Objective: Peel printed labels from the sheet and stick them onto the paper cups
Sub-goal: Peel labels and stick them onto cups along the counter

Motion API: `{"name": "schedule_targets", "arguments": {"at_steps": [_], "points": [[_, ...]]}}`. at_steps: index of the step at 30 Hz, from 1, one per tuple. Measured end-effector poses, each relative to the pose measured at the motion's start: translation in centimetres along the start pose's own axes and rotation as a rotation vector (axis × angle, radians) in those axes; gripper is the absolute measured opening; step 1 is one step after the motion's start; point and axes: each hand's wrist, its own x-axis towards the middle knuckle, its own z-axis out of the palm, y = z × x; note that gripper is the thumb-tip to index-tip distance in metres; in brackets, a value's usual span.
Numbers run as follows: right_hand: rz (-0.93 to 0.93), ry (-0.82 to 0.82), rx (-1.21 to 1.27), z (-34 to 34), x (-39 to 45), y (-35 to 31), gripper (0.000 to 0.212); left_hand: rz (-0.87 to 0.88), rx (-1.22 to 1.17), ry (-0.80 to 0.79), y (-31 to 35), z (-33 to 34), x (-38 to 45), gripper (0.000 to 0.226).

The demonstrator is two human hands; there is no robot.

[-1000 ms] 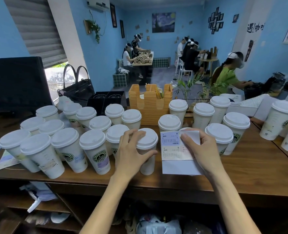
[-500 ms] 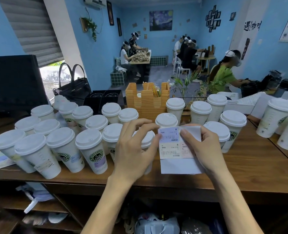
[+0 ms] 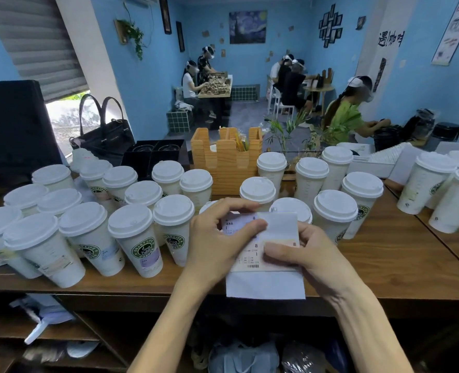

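Observation:
A white label sheet (image 3: 266, 284) with printed labels hangs over the counter's front edge. My right hand (image 3: 303, 254) holds it from the right, thumb pressed on the lower label (image 3: 250, 261). My left hand (image 3: 220, 238) pinches the upper label (image 3: 236, 224) at the sheet's top, thumb and fingers curled on it. Several lidded white paper cups stand behind: a group on the left, such as the cup (image 3: 135, 238) with a green logo and a sticker, and others like the cup (image 3: 334, 214) at the right. One cup is mostly hidden behind my left hand.
A wooden organiser (image 3: 225, 162) stands behind the cups on the wooden counter (image 3: 384, 265). A black monitor (image 3: 13, 125) and a black handbag (image 3: 104, 135) are at the left. More cups (image 3: 427, 181) stand far right. Several people sit further back.
My left hand left the cup lid and moved right onto the sheet's top label. The sheet and my right hand came slightly lower and closer.

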Motion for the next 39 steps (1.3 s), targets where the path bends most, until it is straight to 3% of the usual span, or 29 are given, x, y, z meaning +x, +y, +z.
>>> {"name": "schedule_targets", "arguments": {"at_steps": [2,6,11,14,20,30,39], "points": [[-0.002,0.011,-0.026,0.2,0.1,0.0,0.044,-0.069,-0.101,0.041,0.3,0.1,0.1,0.021],[0.007,0.060,-0.049,0.8,0.3,-0.2,0.024,-0.119,-0.168,0.052,0.6,0.0,0.4,0.018],[-0.017,0.141,-0.057,0.8,0.5,-0.5,0.024,0.313,0.329,0.026,-1.2,-1.0,0.5,0.028],[-0.026,0.161,-0.088,0.7,0.8,-0.6,0.019,0.417,0.519,0.067,-1.5,-1.2,0.4,0.031],[-0.051,0.178,-0.118,1.4,0.9,-0.4,0.021,0.446,0.521,0.111,-1.4,-0.9,0.4,0.025],[-0.165,0.082,-0.147,2.0,0.9,-0.4,0.013,0.371,0.421,0.042,-0.8,-1.3,0.0,0.015],[-0.176,0.108,-0.202,1.7,1.4,0.3,0.021,0.333,0.400,-0.017,-0.9,-1.6,0.3,0.014]]}}
